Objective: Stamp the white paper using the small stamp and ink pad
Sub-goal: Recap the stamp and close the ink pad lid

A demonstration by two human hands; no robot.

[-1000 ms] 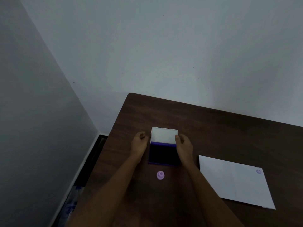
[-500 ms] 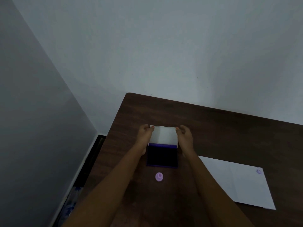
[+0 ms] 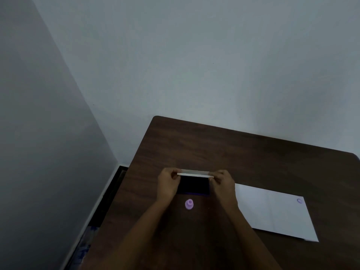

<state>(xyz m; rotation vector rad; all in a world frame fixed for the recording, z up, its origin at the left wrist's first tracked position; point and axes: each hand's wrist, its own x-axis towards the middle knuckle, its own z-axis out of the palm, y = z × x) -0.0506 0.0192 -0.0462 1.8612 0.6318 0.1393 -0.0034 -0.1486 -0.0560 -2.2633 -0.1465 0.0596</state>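
The ink pad (image 3: 193, 186) lies on the dark wooden table (image 3: 243, 152), its dark purple ink face showing. Its white lid (image 3: 194, 174) stands tilted over the pad's far edge, seen almost edge-on. My left hand (image 3: 168, 183) pinches the lid's left end and my right hand (image 3: 224, 183) pinches its right end. The small lilac stamp (image 3: 189, 204) stands on the table just in front of the pad, between my forearms and untouched. The white paper (image 3: 272, 211) lies to the right, with one purple ring mark (image 3: 299, 201) near its far right corner.
A pale wall runs behind the table and another on the left. The table's left edge drops to a dark floor strip (image 3: 109, 191). Something blue and white (image 3: 85, 246) lies on the floor below that edge.
Both hands moved from the pad's sides to the far corners of the lid. The lid has swung from lying flat behind the pad to nearly edge-on over it.
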